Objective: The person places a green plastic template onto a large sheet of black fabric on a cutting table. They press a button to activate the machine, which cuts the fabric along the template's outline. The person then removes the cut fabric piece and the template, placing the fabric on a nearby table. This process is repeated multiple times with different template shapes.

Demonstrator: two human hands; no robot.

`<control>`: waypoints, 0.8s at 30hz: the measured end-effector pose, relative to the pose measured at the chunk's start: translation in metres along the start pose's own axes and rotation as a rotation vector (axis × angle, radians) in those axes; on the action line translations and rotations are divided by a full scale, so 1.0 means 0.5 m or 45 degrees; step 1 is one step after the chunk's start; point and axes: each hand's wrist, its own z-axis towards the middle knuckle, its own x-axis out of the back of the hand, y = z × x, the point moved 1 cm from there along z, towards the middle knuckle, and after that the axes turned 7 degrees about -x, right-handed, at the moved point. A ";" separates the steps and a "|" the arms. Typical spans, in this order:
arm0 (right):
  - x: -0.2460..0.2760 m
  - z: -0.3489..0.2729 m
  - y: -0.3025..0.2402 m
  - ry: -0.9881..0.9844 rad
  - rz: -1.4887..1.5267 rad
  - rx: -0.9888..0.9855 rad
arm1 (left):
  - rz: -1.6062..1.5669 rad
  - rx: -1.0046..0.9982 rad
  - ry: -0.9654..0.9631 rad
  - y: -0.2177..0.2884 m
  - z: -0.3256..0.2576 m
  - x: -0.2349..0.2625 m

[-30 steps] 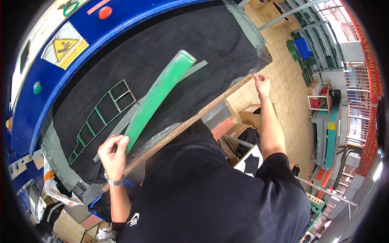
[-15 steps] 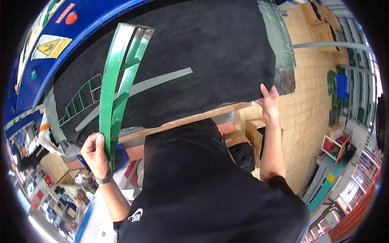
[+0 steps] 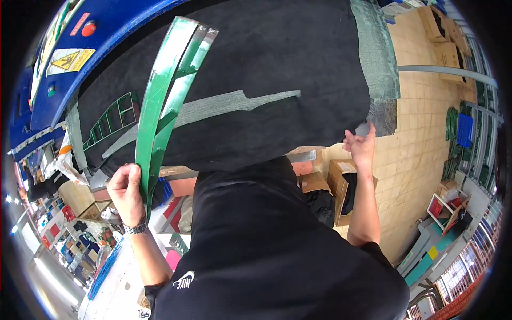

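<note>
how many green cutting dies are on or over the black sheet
2: one held die in the left hand, one smaller-looking die lying near the left end of the black sheet. Another could be hidden behind the held die.

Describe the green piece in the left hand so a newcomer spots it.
Find the big black sheet. Near its left end, the left hand holds a long green frame. Unlike the ladder-like green frame lying flat, this one is hand-held, its broad side showing.
</note>
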 end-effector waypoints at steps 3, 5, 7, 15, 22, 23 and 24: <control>0.022 0.003 -0.021 0.190 -0.463 0.250 | -0.010 -0.003 -0.008 0.012 -0.002 -0.012; 0.027 -0.016 -0.085 0.230 -0.506 0.395 | -0.022 -0.007 -0.021 0.018 -0.008 -0.022; 0.013 -0.030 -0.127 0.162 -0.353 0.469 | -0.040 -0.018 -0.043 0.029 -0.005 -0.044; -0.176 -0.142 -0.267 -0.675 0.359 0.682 | -0.207 -0.043 -0.106 0.088 0.045 -0.247; -0.135 -0.135 -0.354 0.107 0.330 1.299 | -0.372 -0.146 -0.206 0.177 0.045 -0.358; -0.109 -0.125 -0.357 0.343 0.148 1.456 | -0.288 -0.154 -0.209 0.189 0.047 -0.365; -0.079 -0.104 -0.355 0.597 -0.165 1.725 | -0.105 -0.243 -0.281 0.203 0.050 -0.360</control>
